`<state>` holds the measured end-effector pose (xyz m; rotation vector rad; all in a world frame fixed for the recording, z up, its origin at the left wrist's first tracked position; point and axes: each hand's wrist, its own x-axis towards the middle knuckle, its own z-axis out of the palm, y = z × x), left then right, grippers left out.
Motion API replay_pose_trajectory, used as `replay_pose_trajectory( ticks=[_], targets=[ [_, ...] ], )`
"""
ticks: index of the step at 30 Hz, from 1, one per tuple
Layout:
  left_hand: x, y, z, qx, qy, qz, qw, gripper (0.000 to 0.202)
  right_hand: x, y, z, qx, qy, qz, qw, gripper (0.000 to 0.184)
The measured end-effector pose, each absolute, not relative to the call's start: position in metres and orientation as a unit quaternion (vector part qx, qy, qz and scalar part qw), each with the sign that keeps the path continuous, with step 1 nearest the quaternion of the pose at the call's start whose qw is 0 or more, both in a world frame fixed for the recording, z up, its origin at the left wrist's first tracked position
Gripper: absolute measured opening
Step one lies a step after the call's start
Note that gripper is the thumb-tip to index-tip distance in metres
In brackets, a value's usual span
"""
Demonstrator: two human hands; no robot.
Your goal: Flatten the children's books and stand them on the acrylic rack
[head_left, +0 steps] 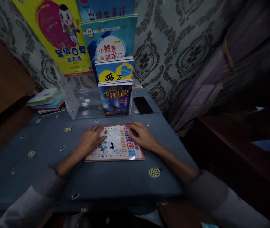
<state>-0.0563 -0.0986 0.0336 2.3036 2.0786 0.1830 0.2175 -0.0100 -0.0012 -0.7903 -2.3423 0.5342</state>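
A thin picture book [114,147] lies flat on the table in front of me, turned sideways, with a cartoon figure and large coloured Chinese characters on its cover. On its left side rests my left hand [91,139], fingers stretched and the thumb apart over the cover. My right hand [141,135] lies over the upper right part of the book, its fingers spread and slightly bent. Both hands touch the book from above; neither is visibly closed around it. Part of the cover is hidden beneath the fingers.
Behind the book, a clear stepped stand [87,112] holds a dark blue book [116,99] in front and several others upright behind, including a yellow workbook [74,61]. A black phone [143,105] lies to its right. Stacked books [46,98] sit at the back left.
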Motion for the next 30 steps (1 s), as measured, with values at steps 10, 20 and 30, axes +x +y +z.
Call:
replay_pose_trajectory(
  ticks=[10, 20, 30],
  targets=[
    [-0.015, -0.093, 0.005, 0.764, 0.635, 0.082, -0.074, 0.049, 0.222, -0.008, -0.018, -0.352, -0.904, 0.118, 0.214, 0.049],
    [-0.023, -0.092, 0.0, 0.763, 0.633, 0.126, -0.043, 0.049, 0.236, -0.04, -0.015, -0.375, -0.909, 0.058, 0.171, 0.061],
    [-0.025, -0.093, -0.002, 0.769, 0.618, 0.159, -0.037, 0.046, 0.268, -0.075, -0.018, -0.293, -0.933, 0.111, 0.177, 0.084]
  ],
)
